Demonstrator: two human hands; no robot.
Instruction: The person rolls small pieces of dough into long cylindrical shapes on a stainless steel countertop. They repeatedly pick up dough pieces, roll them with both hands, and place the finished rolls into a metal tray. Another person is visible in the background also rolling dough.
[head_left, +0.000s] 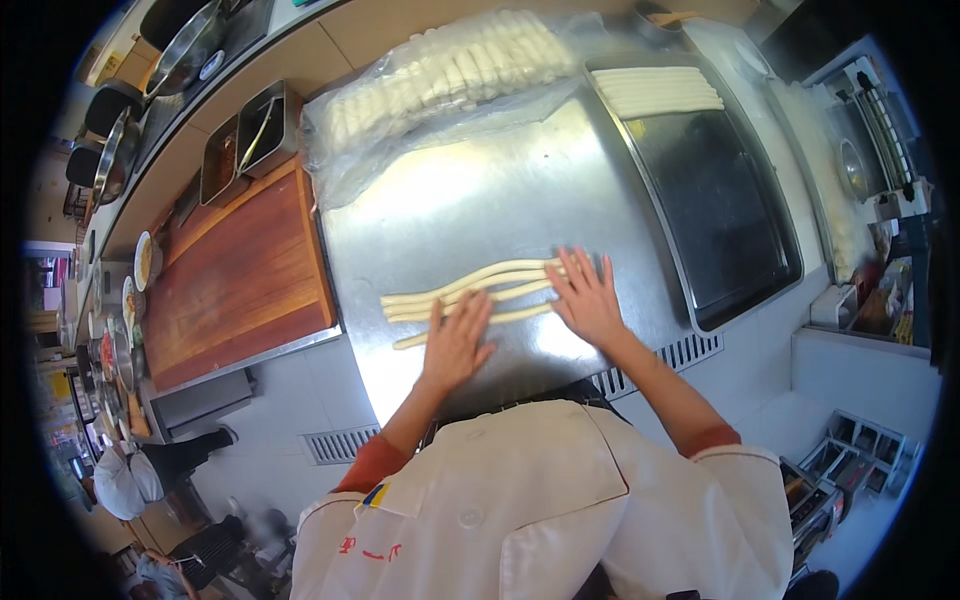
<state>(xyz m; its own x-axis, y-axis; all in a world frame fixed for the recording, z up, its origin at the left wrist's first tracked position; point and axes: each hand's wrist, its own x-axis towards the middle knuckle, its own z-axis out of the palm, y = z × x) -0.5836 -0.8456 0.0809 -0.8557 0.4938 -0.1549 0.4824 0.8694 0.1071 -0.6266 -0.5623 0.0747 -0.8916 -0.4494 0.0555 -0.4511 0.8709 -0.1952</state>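
Observation:
Several long, pale dough ropes lie side by side on a stainless steel worktop. My left hand rests palm down across their left-middle part, its fingers slightly apart. Over their right ends lies my right hand, also palm down, with fingers spread and the dough beneath them. Neither hand grips the dough. The ropes bow away from me near the middle, and the nearest one is set apart from the others at its left end. My hands hide parts of the ropes.
At right, a dark metal tray holds a row of dough sticks at its far end. Plastic sheeting covers more dough pieces at the back. Left are a wooden board and metal containers. Two people are at lower left.

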